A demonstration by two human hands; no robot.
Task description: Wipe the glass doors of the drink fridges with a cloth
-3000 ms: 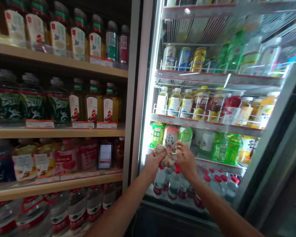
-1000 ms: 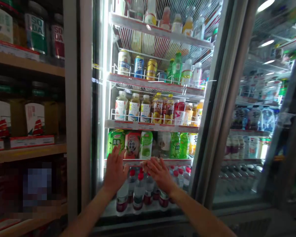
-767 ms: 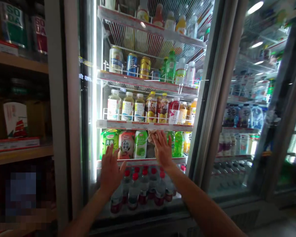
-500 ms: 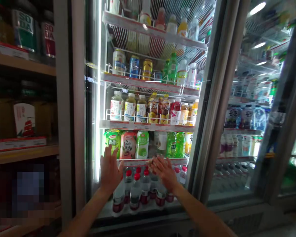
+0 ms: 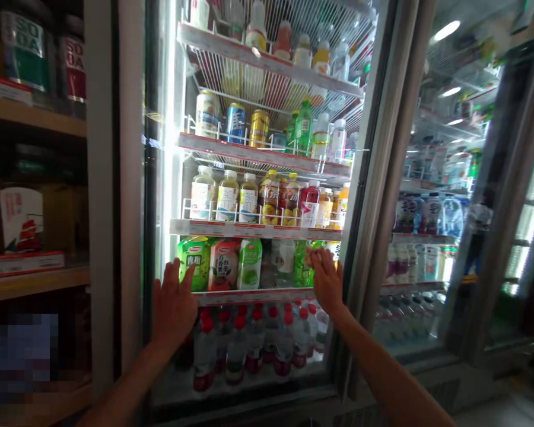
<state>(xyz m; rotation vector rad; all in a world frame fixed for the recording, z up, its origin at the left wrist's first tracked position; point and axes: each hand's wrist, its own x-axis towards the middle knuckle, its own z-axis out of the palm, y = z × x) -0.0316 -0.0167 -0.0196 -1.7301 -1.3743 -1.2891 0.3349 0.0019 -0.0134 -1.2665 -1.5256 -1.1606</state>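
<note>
My left hand lies flat and open on the glass door of a lit drinks fridge, low on its left side, in front of a green-labelled bottle. My right hand presses a small crumpled cloth against the same glass near the door's right frame. Only a bit of the cloth shows above my fingers. Behind the glass, wire shelves carry cans, tea and juice bottles, and red-capped water bottles stand at the bottom.
Wooden shelves with large bottles and red price tags stand to the left. A second glass fridge door with more drinks is to the right. Grey floor shows at the lower right.
My right hand has swept the cloth over the glass, up, down, then up and right to the door's edge. My left hand stays flat on the glass. The view has shifted right.
</note>
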